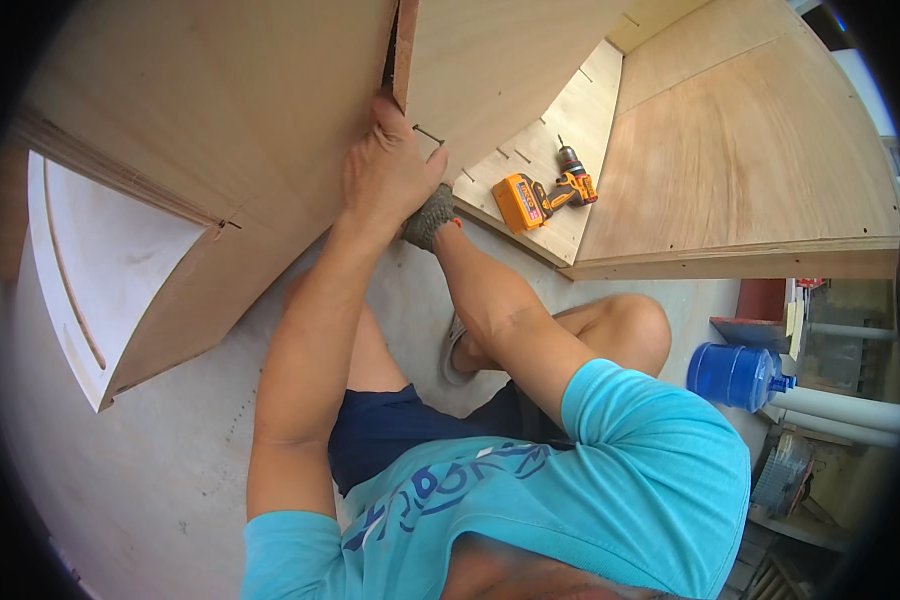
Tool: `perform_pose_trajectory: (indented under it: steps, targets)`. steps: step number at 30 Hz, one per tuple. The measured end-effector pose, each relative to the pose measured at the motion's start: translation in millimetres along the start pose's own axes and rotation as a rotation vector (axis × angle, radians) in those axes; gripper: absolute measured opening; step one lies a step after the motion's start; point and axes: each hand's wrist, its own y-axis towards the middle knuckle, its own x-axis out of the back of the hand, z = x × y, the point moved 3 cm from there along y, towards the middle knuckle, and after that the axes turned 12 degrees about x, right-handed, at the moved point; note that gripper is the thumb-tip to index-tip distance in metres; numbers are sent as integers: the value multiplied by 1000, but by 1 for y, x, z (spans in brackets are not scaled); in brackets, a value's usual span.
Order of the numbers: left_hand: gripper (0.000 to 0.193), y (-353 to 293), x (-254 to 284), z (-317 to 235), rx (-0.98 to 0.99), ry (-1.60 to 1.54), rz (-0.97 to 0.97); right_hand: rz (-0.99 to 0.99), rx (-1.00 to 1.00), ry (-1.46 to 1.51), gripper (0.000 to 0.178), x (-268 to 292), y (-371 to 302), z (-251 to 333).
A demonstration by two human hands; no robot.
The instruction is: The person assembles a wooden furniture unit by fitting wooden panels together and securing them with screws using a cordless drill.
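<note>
My left hand (388, 172) is raised against a large plywood panel (220, 110), with its fingers curled over the panel's edge at the dark gap beside a second plywood panel (500, 60). A thin dark nail or screw (428, 133) sticks out just right of the fingers. My right hand (430, 216) wears a grey glove and sits directly under the left hand, mostly hidden by it. What the right hand holds cannot be made out.
An orange and black cordless drill (548, 193) with a yellow battery lies on a slotted plywood board (570, 110) to the right. A wide plywood sheet (760, 150) lies beyond it. A blue water jug (733, 375) and white pipes (840, 408) are at the right, on the concrete floor (150, 470).
</note>
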Motion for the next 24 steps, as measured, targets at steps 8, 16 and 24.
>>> perform_pose_trajectory:
  steps: [8, 16, 24]
  targets:
    - [81, 2, 6, 12, 32, -141, 107, -39, -2, -21, 81, -26, -8, -1]
    - [88, -29, -3, 50, -145, -549, 37, -69, -6, -49, 82, -40, -18, -7]
    - [39, -138, 169, 69, -440, -420, -816, -113, 24, -17, 83, -27, -4, 6]
